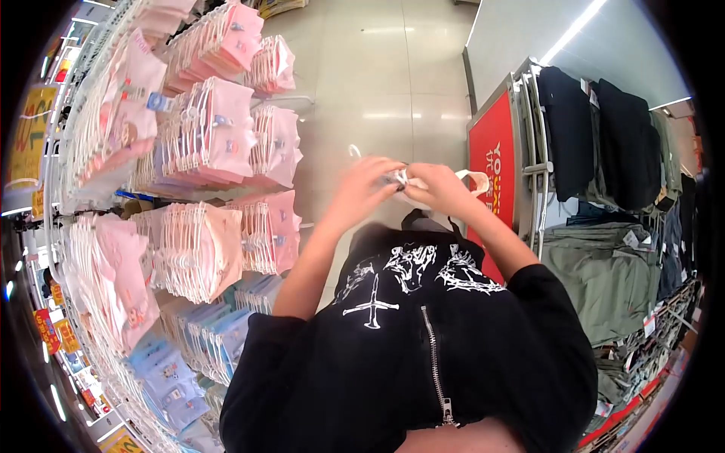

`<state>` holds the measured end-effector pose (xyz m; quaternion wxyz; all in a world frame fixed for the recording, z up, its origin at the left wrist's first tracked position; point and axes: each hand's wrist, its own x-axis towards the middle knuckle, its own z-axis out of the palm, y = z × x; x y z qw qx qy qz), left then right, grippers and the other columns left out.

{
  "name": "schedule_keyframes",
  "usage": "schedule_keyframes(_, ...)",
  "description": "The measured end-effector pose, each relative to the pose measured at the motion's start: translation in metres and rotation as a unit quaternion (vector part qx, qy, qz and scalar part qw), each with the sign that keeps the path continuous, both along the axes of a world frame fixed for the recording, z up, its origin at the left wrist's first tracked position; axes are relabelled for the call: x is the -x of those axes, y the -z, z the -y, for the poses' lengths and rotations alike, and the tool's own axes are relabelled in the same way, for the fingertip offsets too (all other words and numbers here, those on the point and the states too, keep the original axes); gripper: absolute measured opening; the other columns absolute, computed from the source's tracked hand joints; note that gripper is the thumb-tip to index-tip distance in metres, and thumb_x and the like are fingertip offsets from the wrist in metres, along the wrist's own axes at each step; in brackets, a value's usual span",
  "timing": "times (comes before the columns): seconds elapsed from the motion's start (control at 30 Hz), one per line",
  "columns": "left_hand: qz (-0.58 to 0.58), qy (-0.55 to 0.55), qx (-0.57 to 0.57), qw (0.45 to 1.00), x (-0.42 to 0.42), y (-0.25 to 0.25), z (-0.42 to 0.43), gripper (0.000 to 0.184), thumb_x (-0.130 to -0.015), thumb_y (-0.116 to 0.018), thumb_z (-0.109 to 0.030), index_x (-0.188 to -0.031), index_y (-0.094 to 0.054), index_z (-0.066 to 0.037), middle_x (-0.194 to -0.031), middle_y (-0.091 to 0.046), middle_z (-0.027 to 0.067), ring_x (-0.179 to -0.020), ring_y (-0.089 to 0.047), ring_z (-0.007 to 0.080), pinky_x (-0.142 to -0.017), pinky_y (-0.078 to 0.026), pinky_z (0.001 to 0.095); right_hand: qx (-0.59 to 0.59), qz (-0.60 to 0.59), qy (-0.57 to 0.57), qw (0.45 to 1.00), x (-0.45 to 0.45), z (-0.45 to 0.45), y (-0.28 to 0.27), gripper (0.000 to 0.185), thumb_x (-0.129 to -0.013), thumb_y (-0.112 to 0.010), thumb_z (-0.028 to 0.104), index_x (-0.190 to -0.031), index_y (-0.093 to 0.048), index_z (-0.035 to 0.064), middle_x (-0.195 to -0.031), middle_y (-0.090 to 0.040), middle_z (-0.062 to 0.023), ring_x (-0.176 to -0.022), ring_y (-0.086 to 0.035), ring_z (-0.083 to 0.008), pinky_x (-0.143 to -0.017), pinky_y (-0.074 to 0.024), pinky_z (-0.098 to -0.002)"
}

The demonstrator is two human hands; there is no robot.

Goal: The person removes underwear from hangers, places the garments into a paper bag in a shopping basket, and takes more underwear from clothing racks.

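Observation:
In front of my chest both hands come together over a small white piece (400, 178), which looks like part of a clothes hanger. My left hand (365, 189) has its fingers closed around it, slightly blurred. A white hook (355, 151) sticks up beside that hand. My right hand (433, 186) pinches the same spot from the other side. A pale strap or band (479, 181) loops out past my right wrist; its kind is unclear. A dark object (423, 220) hangs just below the hands.
To the left, rack arms hold rows of pink garments (219, 128) on white hangers, with blue ones (170, 381) lower down. On the right stand a red sign panel (492, 162) and a rack of dark and olive trousers (604, 272). A tiled floor (370, 68) runs between them.

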<state>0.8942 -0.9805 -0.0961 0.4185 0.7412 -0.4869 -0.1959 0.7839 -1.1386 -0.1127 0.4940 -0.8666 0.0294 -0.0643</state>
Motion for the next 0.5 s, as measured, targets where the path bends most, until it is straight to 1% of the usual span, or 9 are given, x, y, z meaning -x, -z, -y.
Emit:
schedule_keyframes(0.07,-0.082,-0.017,-0.026,0.996,-0.009,0.002,0.033,0.025,-0.074,-0.062,-0.007,-0.099,-0.06,-0.004,-0.095,-0.058,0.0093,-0.094,-0.054,0.0226,-0.082,-0.042,0.0308,-0.002,0.0,-0.017,1.0,-0.013,0.025,-0.007,0.024,-0.078,-0.058,0.024,-0.089,-0.059,0.0029,-0.078,-0.058,-0.018,-0.073,-0.055,-0.0357,-0.067,-0.0437,-0.04)
schedule_keyframes(0.1,-0.18,-0.019,0.016,0.983,-0.017,0.011,0.045,0.02,-0.075,-0.062,-0.005,-0.095,-0.061,-0.002,-0.089,-0.056,0.0074,-0.086,-0.055,0.0185,-0.077,-0.044,0.0286,0.023,-0.025,-0.013,0.999,-0.016,0.037,-0.001,0.026,-0.079,-0.058,0.025,-0.095,-0.06,0.0051,-0.081,-0.059,-0.0176,-0.075,-0.056,-0.0342,-0.067,-0.0439,-0.0391)
schedule_keyframes(0.2,-0.223,-0.022,0.056,0.973,-0.037,0.022,0.074,0.016,-0.076,-0.061,-0.005,-0.092,-0.062,-0.002,-0.087,-0.056,0.0058,-0.081,-0.056,0.016,-0.072,-0.045,0.0283,-0.014,-0.066,0.0,0.998,-0.033,0.068,-0.002,0.028,-0.079,-0.058,0.027,-0.097,-0.06,0.0058,-0.082,-0.059,-0.0171,-0.076,-0.057,-0.0325,-0.067,-0.0439,-0.0382)
schedule_keyframes(0.23,-0.224,-0.023,0.062,0.972,-0.044,0.022,0.083,0.012,-0.077,-0.061,-0.005,-0.089,-0.061,-0.001,-0.086,-0.056,0.0059,-0.078,-0.056,0.0151,-0.069,-0.046,0.0276,-0.018,-0.1,0.028,0.994,-0.04,0.076,-0.002,0.029,-0.076,-0.062,0.029,-0.09,-0.062,0.0038,-0.077,-0.059,-0.0168,-0.07,-0.056,-0.0312,-0.064,-0.0439,-0.0364)
schedule_keyframes(0.33,-0.233,-0.046,-0.019,0.971,-0.067,0.014,0.102,0.011,-0.078,-0.061,-0.007,-0.086,-0.059,0.0,-0.085,-0.056,0.0061,-0.078,-0.057,0.0149,-0.069,-0.045,0.0266,-0.023,-0.127,-0.011,0.992,-0.067,0.112,-0.009,0.02,-0.073,-0.065,0.017,-0.076,-0.058,-0.0014,-0.063,-0.054,-0.0106,-0.059,-0.051,-0.0143,-0.055,-0.0409,-0.0282)
schedule_keyframes(0.37,-0.272,-0.055,-0.002,0.961,-0.076,0.024,0.108,0.011,-0.078,-0.061,-0.009,-0.083,-0.058,0.0,-0.085,-0.056,0.0048,-0.076,-0.056,0.0134,-0.069,-0.045,0.0266,-0.02,-0.132,0.002,0.991,-0.076,0.122,-0.012,0.02,-0.068,-0.069,0.013,-0.072,-0.057,-0.0024,-0.06,-0.052,-0.0082,-0.057,-0.048,-0.0102,-0.054,-0.04,-0.0261)
schedule_keyframes(0.47,-0.322,-0.051,0.006,0.945,-0.111,0.031,0.135,0.009,-0.079,-0.06,-0.01,-0.082,-0.058,-0.002,-0.084,-0.055,0.0031,-0.077,-0.055,0.0117,-0.069,-0.045,0.0267,0.007,-0.165,-0.019,0.986,-0.106,0.159,-0.022,0.019,-0.065,-0.07,0.009,-0.072,-0.057,-0.0025,-0.059,-0.052,-0.0083,-0.057,-0.048,-0.0114,-0.054,-0.0402,-0.0257)
schedule_keyframes(0.5,-0.325,-0.047,0.014,0.944,-0.125,0.033,0.146,0.008,-0.079,-0.06,-0.009,-0.082,-0.057,-0.002,-0.083,-0.055,0.0027,-0.076,-0.055,0.0111,-0.068,-0.044,0.0263,-0.01,-0.157,-0.011,0.987,-0.117,0.169,-0.024,0.018,-0.063,-0.07,0.007,-0.071,-0.057,-0.0025,-0.06,-0.052,-0.0074,-0.057,-0.048,-0.0107,-0.054,-0.0398,-0.0257)
